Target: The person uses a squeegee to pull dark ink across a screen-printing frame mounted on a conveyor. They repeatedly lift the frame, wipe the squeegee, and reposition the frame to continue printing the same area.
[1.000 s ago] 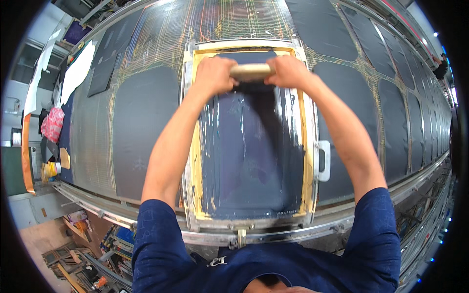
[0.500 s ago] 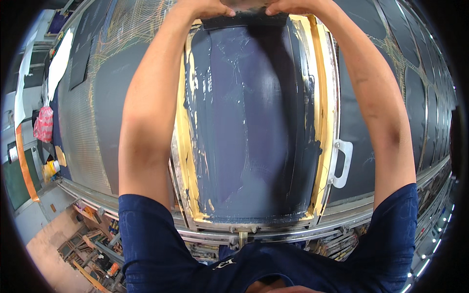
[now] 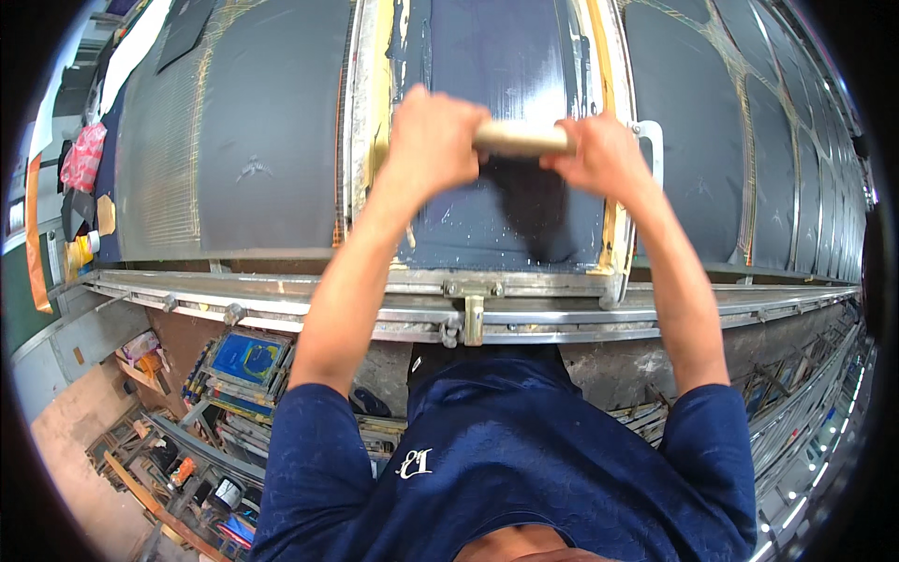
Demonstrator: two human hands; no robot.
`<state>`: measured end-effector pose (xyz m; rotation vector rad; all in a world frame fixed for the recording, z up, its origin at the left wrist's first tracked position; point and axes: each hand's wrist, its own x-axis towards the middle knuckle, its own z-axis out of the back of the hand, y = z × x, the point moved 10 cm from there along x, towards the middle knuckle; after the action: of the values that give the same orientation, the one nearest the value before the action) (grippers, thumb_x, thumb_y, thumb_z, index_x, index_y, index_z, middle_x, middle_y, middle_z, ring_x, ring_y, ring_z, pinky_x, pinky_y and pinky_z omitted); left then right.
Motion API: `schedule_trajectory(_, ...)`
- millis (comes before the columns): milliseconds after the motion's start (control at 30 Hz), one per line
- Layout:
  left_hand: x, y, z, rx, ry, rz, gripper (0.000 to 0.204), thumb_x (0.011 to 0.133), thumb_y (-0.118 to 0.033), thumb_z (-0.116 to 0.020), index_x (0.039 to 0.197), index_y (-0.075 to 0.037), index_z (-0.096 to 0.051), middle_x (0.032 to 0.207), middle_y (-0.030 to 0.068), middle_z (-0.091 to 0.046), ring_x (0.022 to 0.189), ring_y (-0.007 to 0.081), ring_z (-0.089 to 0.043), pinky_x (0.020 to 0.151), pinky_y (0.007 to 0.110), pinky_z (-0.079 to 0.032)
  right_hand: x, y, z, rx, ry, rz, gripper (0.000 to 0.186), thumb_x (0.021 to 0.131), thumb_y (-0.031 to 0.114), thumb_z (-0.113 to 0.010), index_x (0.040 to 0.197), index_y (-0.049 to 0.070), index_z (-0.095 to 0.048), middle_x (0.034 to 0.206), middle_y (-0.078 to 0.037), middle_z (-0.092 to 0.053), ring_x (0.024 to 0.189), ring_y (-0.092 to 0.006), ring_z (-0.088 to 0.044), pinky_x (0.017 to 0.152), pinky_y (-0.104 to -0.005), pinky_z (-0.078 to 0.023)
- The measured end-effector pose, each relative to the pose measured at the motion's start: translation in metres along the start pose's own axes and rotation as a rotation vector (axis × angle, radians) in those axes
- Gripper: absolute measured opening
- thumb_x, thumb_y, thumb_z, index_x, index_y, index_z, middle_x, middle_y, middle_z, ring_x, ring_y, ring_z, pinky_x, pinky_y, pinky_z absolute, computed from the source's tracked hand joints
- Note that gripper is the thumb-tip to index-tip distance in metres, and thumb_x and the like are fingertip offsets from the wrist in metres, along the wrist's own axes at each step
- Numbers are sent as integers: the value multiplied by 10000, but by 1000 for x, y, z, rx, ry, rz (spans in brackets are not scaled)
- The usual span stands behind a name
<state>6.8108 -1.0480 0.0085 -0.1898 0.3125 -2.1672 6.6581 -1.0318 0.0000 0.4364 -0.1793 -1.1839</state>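
Both of my hands are wrapped around a squeegee (image 3: 523,140) with a pale wooden handle. My left hand (image 3: 435,136) grips its left end, and my right hand (image 3: 599,155) closes on its right end. Below the handle the squeegee's blade is mostly hidden in dark shadow. It stands over a printing screen (image 3: 496,56) coated with wet, glossy dark blue ink. Yellowish tape and ink smears line the screen's long sides, inside a metal frame (image 3: 403,279). A white side handle (image 3: 653,155) sticks out from the frame, to the right of my right hand.
Dark fabric panels (image 3: 272,140) lie flat along the long table on both sides of the screen. A metal rail (image 3: 253,304) runs along the table's near edge. At lower left, stacked screens (image 3: 245,361) stand under the table level. A pink-striped bag (image 3: 84,157) hangs at far left.
My hands have pulled the squeegee from the screen's far end toward me, to its nearer part. My arms are bent more and my body has drawn back, showing the rail and floor.
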Motion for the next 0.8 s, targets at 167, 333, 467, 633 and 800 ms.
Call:
schedule_trajectory(167, -98, -45, 1, -46, -192, -1, 193, 671, -127, -810, 843, -164, -729, 772, 19, -691, 756, 247, -641, 755, 426, -417, -81, 52, -18, -63, 23, 94, 293, 749, 278, -863, 904, 86, -706, 776, -116, -659, 824, -331, -648, 811, -464, -487)
schedule_trajectory(333, -112, -55, -2, -17, -229, -19, 257, 621, -43, -730, 856, -142, -699, 834, 26, -664, 830, 252, -618, 759, 422, -426, -79, -58, 39, 399, -317, -379, 346, 913, 230, -768, 1210, 58, -734, 1088, -147, -761, 1044, -252, -708, 924, -376, -519)
schedule_trajectory(467, -117, -57, -6, 5, -210, -7, 172, 676, -54, -709, 825, -136, -685, 813, 25, -644, 847, 241, -608, 781, 412, -420, -83, -179, 50, 73, -748, -597, 334, 997, 348, -645, 1092, 32, -696, 941, -161, -739, 905, -321, -711, 857, -421, -521)
schedule_trajectory(633, -126, -54, -5, -4, -238, 24, 106, 713, -56, -690, 783, -133, -668, 797, 34, -638, 861, 237, -603, 810, 404, -409, -75, -184, 22, 317, -552, -740, 347, 1000, 399, -632, 982, 55, -666, 777, -79, -657, 734, -190, -599, 726, -375, -487)
schedule_trajectory(800, -140, -38, 34, -141, -288, 66, 236, 657, -23, -689, 852, -155, -706, 845, -18, -673, 835, 216, -597, 791, 386, -411, -74, -129, 86, 502, -645, -618, 248, 1006, 280, -661, 884, 66, -635, 653, 45, -498, 587, -75, -429, 543, -291, -355)
